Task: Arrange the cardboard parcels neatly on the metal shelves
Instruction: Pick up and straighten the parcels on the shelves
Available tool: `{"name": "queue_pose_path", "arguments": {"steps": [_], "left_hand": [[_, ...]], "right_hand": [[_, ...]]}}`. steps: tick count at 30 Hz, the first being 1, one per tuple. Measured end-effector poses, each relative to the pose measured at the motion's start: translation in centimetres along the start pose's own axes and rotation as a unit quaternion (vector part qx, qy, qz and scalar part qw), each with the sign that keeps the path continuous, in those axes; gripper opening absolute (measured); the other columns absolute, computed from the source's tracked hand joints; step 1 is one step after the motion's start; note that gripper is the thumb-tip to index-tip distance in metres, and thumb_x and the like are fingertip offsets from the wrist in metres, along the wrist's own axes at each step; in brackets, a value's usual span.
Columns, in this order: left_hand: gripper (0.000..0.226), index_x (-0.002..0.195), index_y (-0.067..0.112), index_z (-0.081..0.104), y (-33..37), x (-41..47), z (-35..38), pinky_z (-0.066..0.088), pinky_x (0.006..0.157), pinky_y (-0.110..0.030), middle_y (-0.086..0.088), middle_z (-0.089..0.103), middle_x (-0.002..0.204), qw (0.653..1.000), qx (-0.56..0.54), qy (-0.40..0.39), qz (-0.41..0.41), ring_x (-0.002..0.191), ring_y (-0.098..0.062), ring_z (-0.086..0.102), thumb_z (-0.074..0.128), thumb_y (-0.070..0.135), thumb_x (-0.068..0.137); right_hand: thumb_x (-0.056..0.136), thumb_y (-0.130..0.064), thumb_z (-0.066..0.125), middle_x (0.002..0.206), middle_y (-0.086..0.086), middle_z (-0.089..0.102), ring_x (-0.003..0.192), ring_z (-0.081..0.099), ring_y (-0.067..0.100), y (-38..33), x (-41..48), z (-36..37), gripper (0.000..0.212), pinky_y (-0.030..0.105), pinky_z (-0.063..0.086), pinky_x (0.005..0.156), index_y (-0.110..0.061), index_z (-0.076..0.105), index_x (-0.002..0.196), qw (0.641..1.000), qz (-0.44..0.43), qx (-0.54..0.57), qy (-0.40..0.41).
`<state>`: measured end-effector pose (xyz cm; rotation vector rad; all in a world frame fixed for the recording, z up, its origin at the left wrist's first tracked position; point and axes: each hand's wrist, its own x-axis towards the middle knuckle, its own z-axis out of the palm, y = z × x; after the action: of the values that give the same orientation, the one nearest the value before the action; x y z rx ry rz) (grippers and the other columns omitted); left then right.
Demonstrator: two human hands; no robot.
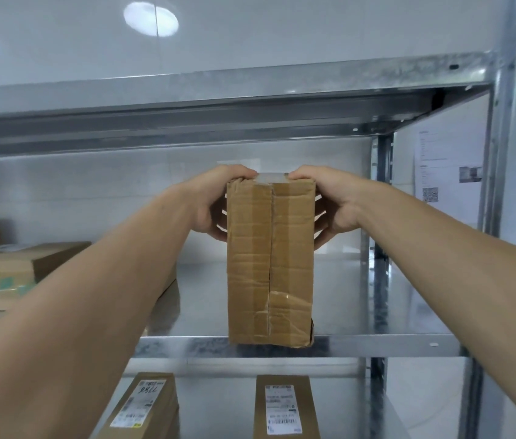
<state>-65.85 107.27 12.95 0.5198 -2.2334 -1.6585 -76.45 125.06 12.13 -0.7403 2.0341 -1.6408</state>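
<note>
Squarely upright at the front lip of the galvanised metal shelf [377, 345], my tall cardboard parcel [270, 264] has bare steel open behind it and to its right. My left hand [215, 201] and right hand [332, 204] clamp its taped, creased top corners, fingers curled round the sides. Flat boxes [12, 274] lie well to the left.

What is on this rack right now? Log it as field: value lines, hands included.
held item: cardboard parcel, upright, taped seam facing the camera
grip, left: left hand grips the parcel's upper left side
grip, right: right hand grips its upper right side
placement: parcel's bottom edge overlaps the front rim of the middle shelf; contact cannot be told
same level, far left: stacked parcels
level below: lower shelf holds left labelled parcel and right labelled parcel, apart
</note>
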Motion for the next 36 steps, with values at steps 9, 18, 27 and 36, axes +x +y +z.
{"name": "queue_pose_path", "arguments": {"steps": [9, 18, 27, 36], "left_hand": [[0.057, 0.123, 0.020, 0.065, -0.8, -0.4, -0.2, 0.060, 0.084, -0.048, -0.016, 0.071, 0.114, 0.996, -0.073, 0.017, 0.049, 0.094, -0.031, 0.073, 0.062, 0.065, 0.088], [0.064, 0.126, 0.021, 0.058, -2.4, -1.1, 0.1, 0.059, 0.088, -0.048, -0.018, 0.067, 0.123, 0.987, -0.146, 0.029, 0.059, 0.109, -0.035, 0.069, 0.048, 0.074, 0.092], [0.065, 0.125, 0.018, 0.056, -4.3, -1.2, 0.8, 0.054, 0.081, -0.048, -0.017, 0.068, 0.120, 0.983, -0.178, 0.032, 0.041, 0.107, -0.034, 0.068, 0.035, 0.073, 0.097], [0.074, 0.139, 0.021, 0.051, -5.6, -0.6, 1.1, 0.047, 0.101, -0.060, -0.022, 0.063, 0.127, 0.979, -0.205, 0.019, 0.009, 0.114, -0.042, 0.063, 0.033, 0.077, 0.094]], "right_hand": [[0.093, -0.052, 0.063, 0.100, 0.005, 0.061, 0.096, 0.062, 0.024, 0.4, -0.5, 0.2, 0.029, 0.050, 0.053, 0.090, -0.023, 0.063, 0.094, 0.998, -0.058, 0.010, 0.010], [0.097, -0.050, 0.062, 0.128, 0.003, 0.062, 0.118, 0.060, 0.027, 2.6, 0.1, 0.5, 0.039, 0.061, 0.049, 0.100, -0.028, 0.059, 0.129, 0.991, -0.089, 0.094, -0.047], [0.096, -0.064, 0.052, 0.129, 0.007, 0.058, 0.118, 0.059, 0.035, 4.3, 0.6, 0.7, 0.044, 0.070, 0.043, 0.104, -0.036, 0.048, 0.130, 0.984, -0.083, 0.156, -0.025], [0.098, -0.070, 0.041, 0.127, 0.014, 0.061, 0.114, 0.063, 0.034, 5.8, 1.1, 0.7, 0.048, 0.060, 0.051, 0.099, -0.033, 0.053, 0.126, 0.983, -0.061, 0.175, -0.006]]}}
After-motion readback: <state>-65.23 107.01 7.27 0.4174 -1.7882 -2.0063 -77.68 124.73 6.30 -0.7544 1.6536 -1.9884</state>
